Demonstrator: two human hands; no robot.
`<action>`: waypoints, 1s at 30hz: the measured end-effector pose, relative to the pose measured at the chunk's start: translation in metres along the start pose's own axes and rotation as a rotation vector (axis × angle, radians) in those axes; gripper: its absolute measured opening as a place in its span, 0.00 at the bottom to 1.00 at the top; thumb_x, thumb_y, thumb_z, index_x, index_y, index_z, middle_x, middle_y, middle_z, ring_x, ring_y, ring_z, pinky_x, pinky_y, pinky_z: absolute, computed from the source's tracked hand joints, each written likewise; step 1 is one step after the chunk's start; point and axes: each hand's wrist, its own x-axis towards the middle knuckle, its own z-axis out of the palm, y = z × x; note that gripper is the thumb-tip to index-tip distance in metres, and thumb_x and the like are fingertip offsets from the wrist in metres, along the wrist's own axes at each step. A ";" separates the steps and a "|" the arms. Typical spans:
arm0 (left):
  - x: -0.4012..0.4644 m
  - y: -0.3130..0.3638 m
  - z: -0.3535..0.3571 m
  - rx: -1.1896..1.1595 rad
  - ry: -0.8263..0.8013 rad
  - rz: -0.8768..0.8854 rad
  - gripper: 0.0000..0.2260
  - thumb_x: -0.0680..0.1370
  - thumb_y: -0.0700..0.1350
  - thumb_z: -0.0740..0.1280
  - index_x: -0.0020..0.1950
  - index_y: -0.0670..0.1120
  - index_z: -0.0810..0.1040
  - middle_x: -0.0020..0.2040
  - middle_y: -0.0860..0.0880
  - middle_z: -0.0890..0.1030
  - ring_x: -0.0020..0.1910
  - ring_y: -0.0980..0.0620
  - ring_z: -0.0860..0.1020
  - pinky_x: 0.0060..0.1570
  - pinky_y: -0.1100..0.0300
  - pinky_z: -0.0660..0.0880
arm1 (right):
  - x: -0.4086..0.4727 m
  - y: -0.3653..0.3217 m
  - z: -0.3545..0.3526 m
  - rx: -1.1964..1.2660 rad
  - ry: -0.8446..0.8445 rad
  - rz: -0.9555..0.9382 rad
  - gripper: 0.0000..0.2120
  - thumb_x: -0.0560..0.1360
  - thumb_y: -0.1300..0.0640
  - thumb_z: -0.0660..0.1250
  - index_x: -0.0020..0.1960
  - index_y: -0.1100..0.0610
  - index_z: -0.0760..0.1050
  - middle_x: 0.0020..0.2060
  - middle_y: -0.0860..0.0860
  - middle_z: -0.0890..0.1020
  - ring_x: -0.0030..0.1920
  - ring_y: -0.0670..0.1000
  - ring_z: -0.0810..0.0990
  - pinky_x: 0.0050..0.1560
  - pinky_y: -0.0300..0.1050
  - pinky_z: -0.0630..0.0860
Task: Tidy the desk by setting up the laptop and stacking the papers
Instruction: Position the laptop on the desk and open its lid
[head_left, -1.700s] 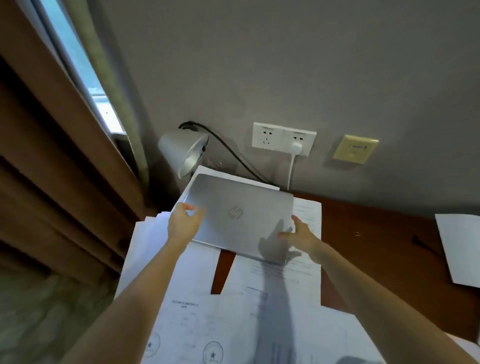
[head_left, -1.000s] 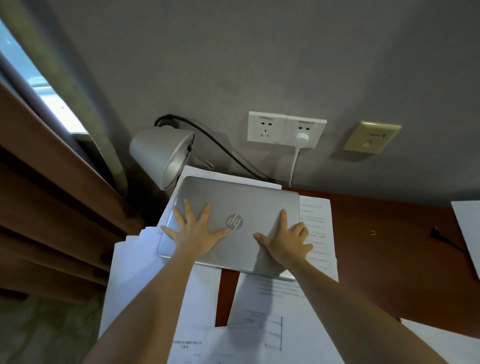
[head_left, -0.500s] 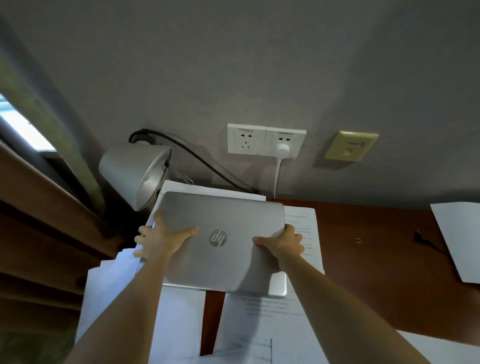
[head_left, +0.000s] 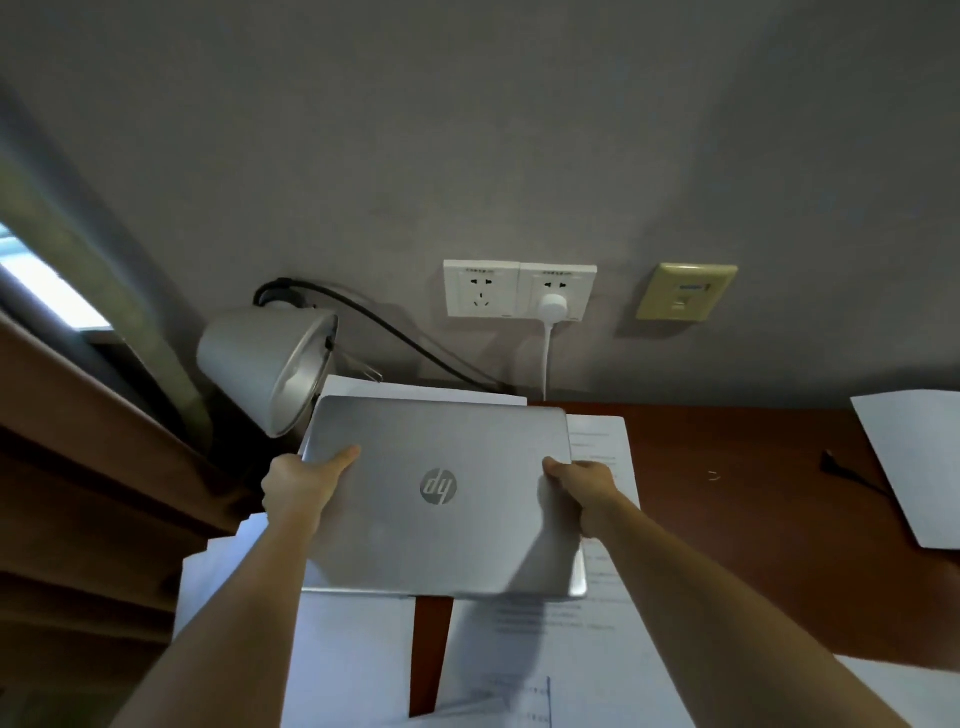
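Head view: closed silver laptop (head_left: 441, 493), lid up, logo upside down to the camera. Both hands grip it by the side edges: left hand (head_left: 304, 480) on the left edge with thumb on top of the lid, right hand (head_left: 584, 480) on the right edge, thumb on the lid too. The remaining fingers curl under the laptop, hidden. Cannot tell whether the laptop is lifted clear or touching the sheets below.

Laptop sits over the back-left part of the brown counter (head_left: 753, 519), near the wall edge. White papers (head_left: 353, 649) are spread loose beneath and around it: sheets to the left, a printed sheet (head_left: 597, 452) poking out on the right, more toward the near edge. Another white sheet (head_left: 914, 467) lies at the right edge of the counter, well apart.

Grey desk lamp (head_left: 270, 364) just beside the laptop's back-left corner. 2 white wall sockets (head_left: 519, 291) behind, white plug (head_left: 551, 306) in the right one.
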 end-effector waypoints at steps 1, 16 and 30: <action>-0.006 0.000 -0.001 0.000 -0.005 0.003 0.33 0.63 0.60 0.77 0.53 0.35 0.76 0.50 0.38 0.80 0.52 0.37 0.78 0.50 0.46 0.77 | -0.002 0.000 -0.002 0.013 -0.013 -0.001 0.21 0.76 0.53 0.68 0.63 0.64 0.71 0.61 0.59 0.76 0.63 0.62 0.73 0.65 0.58 0.69; -0.131 0.055 0.040 -0.169 -0.255 0.129 0.26 0.67 0.47 0.78 0.57 0.34 0.75 0.56 0.36 0.79 0.45 0.42 0.75 0.49 0.49 0.75 | -0.043 0.001 -0.140 -0.075 0.220 -0.119 0.39 0.66 0.46 0.77 0.67 0.66 0.65 0.63 0.63 0.74 0.62 0.64 0.74 0.48 0.56 0.69; -0.223 0.067 0.142 -0.081 -0.344 0.119 0.20 0.71 0.40 0.74 0.60 0.33 0.76 0.57 0.35 0.80 0.52 0.36 0.79 0.54 0.47 0.77 | -0.004 0.024 -0.267 -0.291 0.200 -0.093 0.35 0.69 0.50 0.76 0.67 0.65 0.66 0.64 0.62 0.74 0.63 0.63 0.73 0.58 0.55 0.73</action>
